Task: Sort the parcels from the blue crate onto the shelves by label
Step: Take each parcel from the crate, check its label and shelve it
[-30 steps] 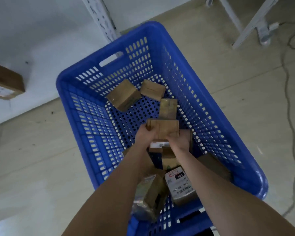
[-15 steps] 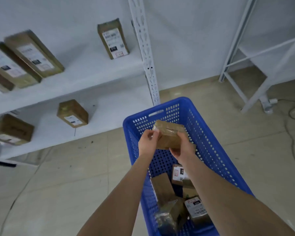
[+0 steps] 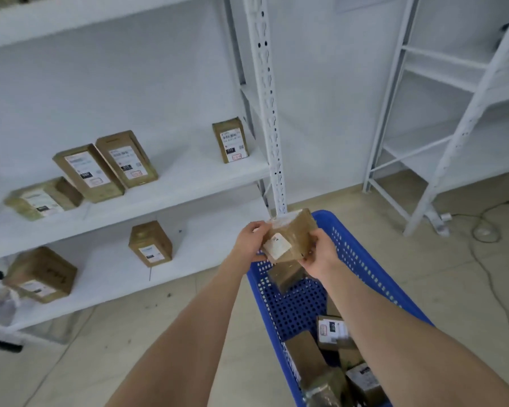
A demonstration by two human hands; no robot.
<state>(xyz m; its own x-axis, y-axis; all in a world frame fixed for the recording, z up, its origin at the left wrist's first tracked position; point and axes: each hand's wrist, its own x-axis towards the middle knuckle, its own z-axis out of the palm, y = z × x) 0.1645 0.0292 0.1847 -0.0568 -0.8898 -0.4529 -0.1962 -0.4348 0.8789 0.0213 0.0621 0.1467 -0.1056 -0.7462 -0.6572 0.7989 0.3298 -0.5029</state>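
A small brown cardboard parcel point(image 3: 294, 236) with a white label facing me hangs above the far end of the blue crate point(image 3: 365, 265). My left hand point(image 3: 252, 240) grips its left side and my right hand point(image 3: 321, 249) grips its right side. Several more brown parcels point(image 3: 332, 331) lie in the crate's near end, and one point(image 3: 285, 274) sits just under the held parcel. White shelves point(image 3: 188, 183) on the left carry several labelled parcels, among them one upright point(image 3: 231, 141) on the middle shelf and one point(image 3: 150, 243) on the lower shelf.
A white perforated upright post point(image 3: 269, 113) stands just behind the crate. A second white rack point(image 3: 453, 127) stands at the right, with a cable point(image 3: 488, 230) trailing over the tiled floor beside it. A dark bar point(image 3: 0, 345) lies low at the left.
Both hands lifted the parcel out of the crate and turned it so its label faces me. My view rose from the crate to the shelves.
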